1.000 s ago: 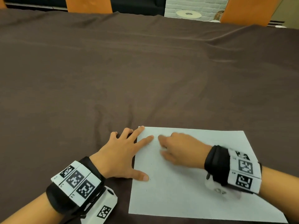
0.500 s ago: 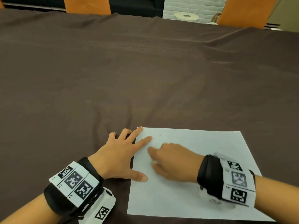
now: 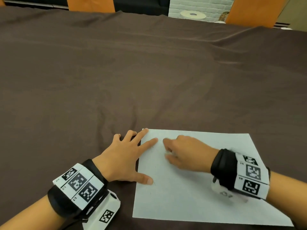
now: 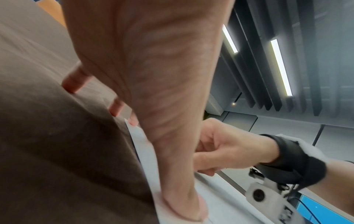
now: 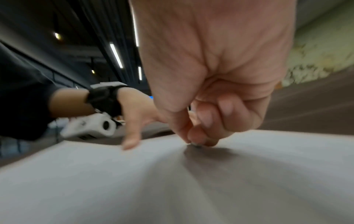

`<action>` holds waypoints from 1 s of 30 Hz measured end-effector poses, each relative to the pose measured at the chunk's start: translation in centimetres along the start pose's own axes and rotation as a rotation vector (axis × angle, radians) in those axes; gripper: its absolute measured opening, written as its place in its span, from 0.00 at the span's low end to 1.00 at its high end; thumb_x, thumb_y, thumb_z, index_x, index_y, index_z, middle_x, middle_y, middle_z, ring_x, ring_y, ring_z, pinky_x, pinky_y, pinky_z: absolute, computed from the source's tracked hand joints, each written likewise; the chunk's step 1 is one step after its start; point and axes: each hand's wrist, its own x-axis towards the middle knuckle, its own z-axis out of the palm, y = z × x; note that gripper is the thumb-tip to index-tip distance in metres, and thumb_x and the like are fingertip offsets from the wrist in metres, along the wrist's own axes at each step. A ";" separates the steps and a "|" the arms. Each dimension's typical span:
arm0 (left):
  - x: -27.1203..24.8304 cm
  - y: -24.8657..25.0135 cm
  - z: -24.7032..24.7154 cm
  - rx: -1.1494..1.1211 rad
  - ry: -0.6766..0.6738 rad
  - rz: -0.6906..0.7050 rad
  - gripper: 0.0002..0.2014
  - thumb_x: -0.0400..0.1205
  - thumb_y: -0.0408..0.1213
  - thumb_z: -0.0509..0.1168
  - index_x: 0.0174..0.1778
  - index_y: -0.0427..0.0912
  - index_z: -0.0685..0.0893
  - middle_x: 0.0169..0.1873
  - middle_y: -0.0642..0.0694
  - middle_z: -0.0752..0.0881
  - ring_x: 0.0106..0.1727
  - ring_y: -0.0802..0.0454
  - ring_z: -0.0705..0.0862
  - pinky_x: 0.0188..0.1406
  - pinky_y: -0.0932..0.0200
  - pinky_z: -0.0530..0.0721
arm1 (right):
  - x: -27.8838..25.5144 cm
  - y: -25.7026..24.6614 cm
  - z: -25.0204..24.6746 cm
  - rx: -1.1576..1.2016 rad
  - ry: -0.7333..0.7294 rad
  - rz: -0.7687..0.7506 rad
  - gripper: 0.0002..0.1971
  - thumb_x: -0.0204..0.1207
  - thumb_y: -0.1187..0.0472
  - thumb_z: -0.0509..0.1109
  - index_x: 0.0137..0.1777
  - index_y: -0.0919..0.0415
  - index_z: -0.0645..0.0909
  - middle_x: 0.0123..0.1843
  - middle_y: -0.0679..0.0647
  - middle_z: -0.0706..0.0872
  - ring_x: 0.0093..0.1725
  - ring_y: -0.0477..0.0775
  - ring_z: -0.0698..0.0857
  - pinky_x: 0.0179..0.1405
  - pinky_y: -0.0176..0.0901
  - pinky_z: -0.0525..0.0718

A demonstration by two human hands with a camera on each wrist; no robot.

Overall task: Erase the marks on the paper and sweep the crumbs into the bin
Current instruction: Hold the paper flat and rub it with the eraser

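Note:
A white sheet of paper (image 3: 207,188) lies on the brown tablecloth at the near right. My left hand (image 3: 131,155) lies flat with fingers spread, thumb and two fingertips pressing the sheet's left edge (image 4: 145,151). My right hand (image 3: 172,151) is curled over the sheet's upper left. It pinches a small eraser (image 5: 197,145) whose tip touches the paper (image 5: 134,181). The fingers hide most of the eraser, and it shows only as a pale blur (image 3: 168,153) in the head view. A few faint dark specks (image 3: 154,183) lie near my left thumb. No bin shows in any view.
The brown tablecloth (image 3: 149,72) covers the whole table and is creased just beyond my left hand. Orange chair backs (image 3: 90,4) stand along the far edge. A pale round disc (image 3: 192,14) lies past the table.
My right hand slid left and toward me across the paper, then back out to the upper left, its motion blurred. My left hand stayed pressed on the sheet's edge.

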 end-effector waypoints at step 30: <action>0.0 -0.1 0.3 -0.033 0.038 0.009 0.57 0.64 0.85 0.54 0.83 0.66 0.35 0.85 0.53 0.36 0.81 0.47 0.49 0.77 0.37 0.57 | -0.2 1.0 -0.2 0.000 -0.018 0.032 0.08 0.82 0.55 0.58 0.47 0.53 0.60 0.37 0.51 0.70 0.37 0.61 0.71 0.34 0.46 0.65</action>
